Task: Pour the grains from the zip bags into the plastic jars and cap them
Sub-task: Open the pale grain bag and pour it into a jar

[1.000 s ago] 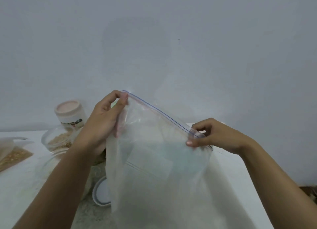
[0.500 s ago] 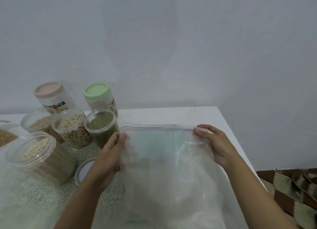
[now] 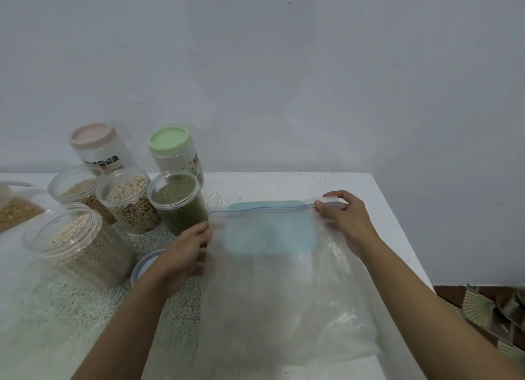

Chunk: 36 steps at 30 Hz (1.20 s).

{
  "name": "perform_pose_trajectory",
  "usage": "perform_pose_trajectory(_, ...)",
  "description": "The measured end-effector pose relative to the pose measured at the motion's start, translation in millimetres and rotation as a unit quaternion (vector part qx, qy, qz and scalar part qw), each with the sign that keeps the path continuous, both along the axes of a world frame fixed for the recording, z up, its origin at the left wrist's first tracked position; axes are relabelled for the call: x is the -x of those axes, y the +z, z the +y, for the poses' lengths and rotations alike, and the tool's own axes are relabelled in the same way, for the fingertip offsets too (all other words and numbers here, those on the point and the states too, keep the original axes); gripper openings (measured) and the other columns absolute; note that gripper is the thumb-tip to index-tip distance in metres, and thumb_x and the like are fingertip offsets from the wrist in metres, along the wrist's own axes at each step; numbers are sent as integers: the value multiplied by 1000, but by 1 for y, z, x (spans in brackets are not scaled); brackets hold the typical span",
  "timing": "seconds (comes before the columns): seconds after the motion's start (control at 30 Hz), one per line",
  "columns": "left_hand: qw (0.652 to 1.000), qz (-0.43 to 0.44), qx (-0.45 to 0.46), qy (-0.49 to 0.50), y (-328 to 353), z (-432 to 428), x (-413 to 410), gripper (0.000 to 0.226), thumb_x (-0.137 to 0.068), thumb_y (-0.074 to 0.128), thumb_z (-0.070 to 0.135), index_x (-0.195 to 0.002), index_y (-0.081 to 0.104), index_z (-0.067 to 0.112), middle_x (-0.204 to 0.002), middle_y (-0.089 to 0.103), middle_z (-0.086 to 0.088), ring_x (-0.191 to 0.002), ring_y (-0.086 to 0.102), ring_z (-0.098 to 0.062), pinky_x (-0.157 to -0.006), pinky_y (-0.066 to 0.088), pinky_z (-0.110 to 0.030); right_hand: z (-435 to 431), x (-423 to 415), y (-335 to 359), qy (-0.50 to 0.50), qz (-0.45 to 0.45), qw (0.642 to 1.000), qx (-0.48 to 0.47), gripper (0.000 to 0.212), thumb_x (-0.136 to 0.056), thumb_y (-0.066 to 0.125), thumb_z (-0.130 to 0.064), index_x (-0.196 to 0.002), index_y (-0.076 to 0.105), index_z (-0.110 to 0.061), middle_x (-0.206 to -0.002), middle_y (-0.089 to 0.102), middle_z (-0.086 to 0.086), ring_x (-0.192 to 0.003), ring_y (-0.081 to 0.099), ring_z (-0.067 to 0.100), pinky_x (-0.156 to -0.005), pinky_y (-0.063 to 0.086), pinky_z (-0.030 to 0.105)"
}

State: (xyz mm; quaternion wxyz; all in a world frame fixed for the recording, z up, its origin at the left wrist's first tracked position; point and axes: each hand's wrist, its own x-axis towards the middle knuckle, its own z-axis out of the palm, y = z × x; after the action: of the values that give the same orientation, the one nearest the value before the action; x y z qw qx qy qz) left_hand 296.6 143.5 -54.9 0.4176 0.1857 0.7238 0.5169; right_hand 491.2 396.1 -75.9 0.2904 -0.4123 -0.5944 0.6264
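A clear, empty-looking zip bag [image 3: 284,288] lies flat on the speckled white table [image 3: 255,186], its blue zip line at the far edge. A light blue lid [image 3: 270,229] shows through the plastic. My left hand [image 3: 181,254] holds the bag's left edge, just in front of the open jar of green grains [image 3: 177,206]. My right hand [image 3: 341,217] pinches the zip at the bag's far right corner. Three more open jars hold beige grains: one in the middle [image 3: 127,200], one behind on the left [image 3: 76,189], and a large one nearest me [image 3: 76,246].
Two capped jars stand at the wall, one with a pink lid [image 3: 95,143] and one with a green lid [image 3: 173,146]. A loose grey-white lid [image 3: 143,266] lies beside my left wrist. A bag of brown grain [image 3: 17,213] lies far left. The table's right edge drops to patterned fabric [image 3: 483,308].
The bag was held up in front of the wall; now it lies flat on the table. Both hands came down with it, and my right hand now sits at the zip's right corner.
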Motion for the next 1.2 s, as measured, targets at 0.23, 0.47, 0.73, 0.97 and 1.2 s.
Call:
perform_pose_trajectory(0.23,1000,-3,12,-29,-17,9,17,22,-101,59,18,-115,75,22,-116,73,-20,-109,68,-41,-94,53,-57,8,3,-14,17,-9,1000,-9,14,-87,81,-16,-97,73,-12,-99,76,16,-85,71,25,-84,57,41)
perform_pose_trajectory(0.47,989,117,-24,-87,-10,21,14,29,-76,69,20,-104,77,12,-101,77,-4,-93,68,-18,-78,59,-37,10,4,-11,0,-7,1000,-29,24,-82,85,-15,-101,71,-11,-89,77,6,-75,71,15,-72,56,30)
perform_pose_trajectory(0.73,902,420,-96,-28,48,33,20,4,-102,58,9,-101,62,8,-87,66,-10,-71,67,-4,-57,54,-19,19,6,-1,20,-22,999,-45,27,-79,86,-9,-98,69,-1,-77,76,9,-61,69,14,-54,53,23)
perform_pose_trajectory(0.97,856,457,-226,85,96,29,28,17,-104,58,25,-89,52,19,-83,59,2,-70,70,-15,-55,60,-46,20,12,-5,31,-115,986,-119,27,-75,89,-8,-88,67,-3,-68,75,11,-54,69,20,-49,53,28)
perform_pose_trajectory(1.2,868,416,-254,91,106,31,25,21,-106,53,26,-96,49,8,-98,59,-20,-75,72,-28,-56,61,-50,17,17,-9,11,-134,980,-146,24,-77,89,-12,-83,65,-9,-64,73,6,-55,70,18,-58,58,39)
